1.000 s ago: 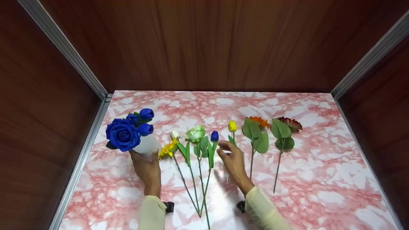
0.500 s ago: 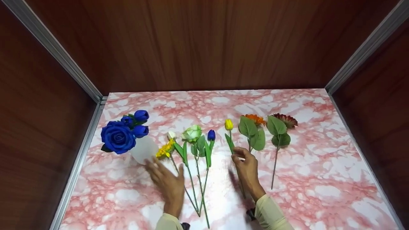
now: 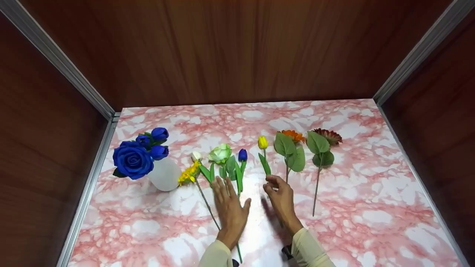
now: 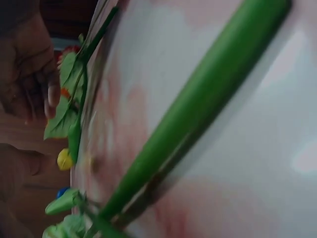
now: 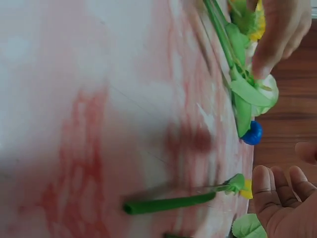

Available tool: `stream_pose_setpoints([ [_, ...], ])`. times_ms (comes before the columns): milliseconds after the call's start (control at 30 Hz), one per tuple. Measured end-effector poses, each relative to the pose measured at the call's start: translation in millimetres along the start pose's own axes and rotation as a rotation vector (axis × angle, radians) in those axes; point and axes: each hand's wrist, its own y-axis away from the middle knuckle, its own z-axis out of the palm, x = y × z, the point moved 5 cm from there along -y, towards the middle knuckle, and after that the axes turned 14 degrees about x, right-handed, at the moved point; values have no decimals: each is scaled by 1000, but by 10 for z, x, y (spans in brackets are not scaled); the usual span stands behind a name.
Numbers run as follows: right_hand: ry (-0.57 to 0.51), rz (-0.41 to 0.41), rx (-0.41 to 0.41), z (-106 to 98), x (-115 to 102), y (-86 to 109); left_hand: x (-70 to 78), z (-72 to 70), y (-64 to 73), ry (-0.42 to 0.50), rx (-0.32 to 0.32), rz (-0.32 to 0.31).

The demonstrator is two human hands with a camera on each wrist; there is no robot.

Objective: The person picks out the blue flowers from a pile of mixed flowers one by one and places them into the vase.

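Observation:
My left hand (image 3: 232, 215) lies over the stems of several artificial flowers in the head view, fingers stretched out. By its fingertips are a pale green rose (image 3: 220, 153) and a blue tulip (image 3: 242, 155). A white tulip (image 3: 196, 156) and a yellow sunflower-like bloom (image 3: 189, 173) lie to its left. My right hand (image 3: 281, 198) hovers near the stem of a yellow tulip (image 3: 262, 142), its fingers loosely bent. In the right wrist view, that hand's fingers (image 5: 285, 183) hold nothing, and the tulip's green stem (image 5: 168, 203) lies apart from them.
At the left, a white vase (image 3: 165, 176) stands with a large blue rose (image 3: 133, 160) and smaller blue blooms (image 3: 159, 134) above it. Right of the hands lie an orange flower (image 3: 293, 135) and a dark red one (image 3: 330, 137). Wooden panels (image 3: 237, 52) enclose the marbled table (image 3: 371, 178).
My left hand has let go of the vase and moved right, onto the flower stems. My right hand has shifted from beside the blue tulip to the yellow tulip's stem.

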Motion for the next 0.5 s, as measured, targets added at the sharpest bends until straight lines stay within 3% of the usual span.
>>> stream_pose_setpoints([
  [167,-7,38,-30,63,68,41,69,124,55,-54,-62,12],
  [333,-66,72,-60,95,61,74,82,163,40,-169,-16,69],
  [500,-136,123,-91,86,-121,136,59,178,4,-224,19,119],
])
